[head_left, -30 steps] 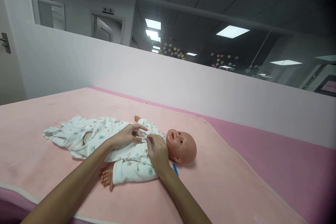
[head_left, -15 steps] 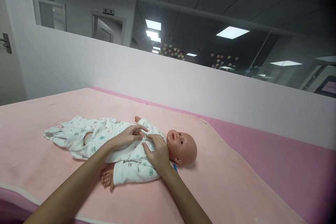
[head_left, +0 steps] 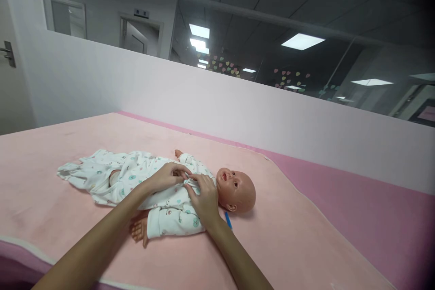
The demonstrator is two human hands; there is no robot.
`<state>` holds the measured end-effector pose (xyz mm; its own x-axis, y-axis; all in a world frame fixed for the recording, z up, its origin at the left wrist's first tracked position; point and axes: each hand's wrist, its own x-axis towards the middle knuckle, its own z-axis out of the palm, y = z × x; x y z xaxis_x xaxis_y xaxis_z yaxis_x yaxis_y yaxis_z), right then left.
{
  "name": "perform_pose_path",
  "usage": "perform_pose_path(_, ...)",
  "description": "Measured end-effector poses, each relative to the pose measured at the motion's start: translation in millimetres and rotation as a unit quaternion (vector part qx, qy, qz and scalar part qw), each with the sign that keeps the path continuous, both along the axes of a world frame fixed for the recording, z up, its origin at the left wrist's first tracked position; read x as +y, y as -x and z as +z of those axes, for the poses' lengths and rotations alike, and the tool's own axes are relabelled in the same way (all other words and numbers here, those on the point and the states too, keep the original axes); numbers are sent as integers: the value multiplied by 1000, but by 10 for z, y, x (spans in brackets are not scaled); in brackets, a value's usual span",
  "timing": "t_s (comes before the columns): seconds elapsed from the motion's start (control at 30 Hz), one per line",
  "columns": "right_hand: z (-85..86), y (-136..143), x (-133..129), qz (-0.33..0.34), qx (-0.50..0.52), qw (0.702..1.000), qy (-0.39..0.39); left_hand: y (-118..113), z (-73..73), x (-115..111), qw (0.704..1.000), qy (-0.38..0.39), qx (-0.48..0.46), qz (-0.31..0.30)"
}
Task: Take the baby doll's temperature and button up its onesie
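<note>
Here, in the head view, the left hand (head_left: pixel 166 177) and right hand (head_left: pixel 205 198) sit close together, seemingly pinching the printed outfit (head_left: pixel 170 204) on the doll (head_left: pixel 239 190) towards seven o'clock, where too shallow a hold could slip off.

One doll (head_left: pixel 238 190), one printed garment (head_left: pixel 132 170), one left hand (head_left: pixel 169 176) and one right hand (head_left: pixel 205 194) at lower middle; one blue strip (head_left: pixel 228 220), one pink sheet (head_left: pixel 302 235); one door handle (head_left: pixel 9 54) at far left
</note>
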<state>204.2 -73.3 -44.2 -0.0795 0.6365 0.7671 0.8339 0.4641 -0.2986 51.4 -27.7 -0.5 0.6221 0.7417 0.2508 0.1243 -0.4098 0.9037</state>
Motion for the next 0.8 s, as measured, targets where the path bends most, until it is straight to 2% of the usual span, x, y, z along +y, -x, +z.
perform_pose_path(0.2,-10,-5,2,-4,-16,1000,5,30,5,20,999,-28,21,-5)
perform_pose_path(0.4,-5,7,3,-18,-24,1000,-8,330,47,185,997,29,63,-42)
perform_pose_path(0.53,5,19,-3,-19,-20,1000,-15,505,43,259,994,40,88,-57)
perform_pose_path(0.7,8,17,-7,-22,-23,999,-11,528,-15,240,990,42,99,-91)
perform_pose_path(0.8,62,78,6,-22,-48,999,-1,525,-78,232,993,51,72,-73)
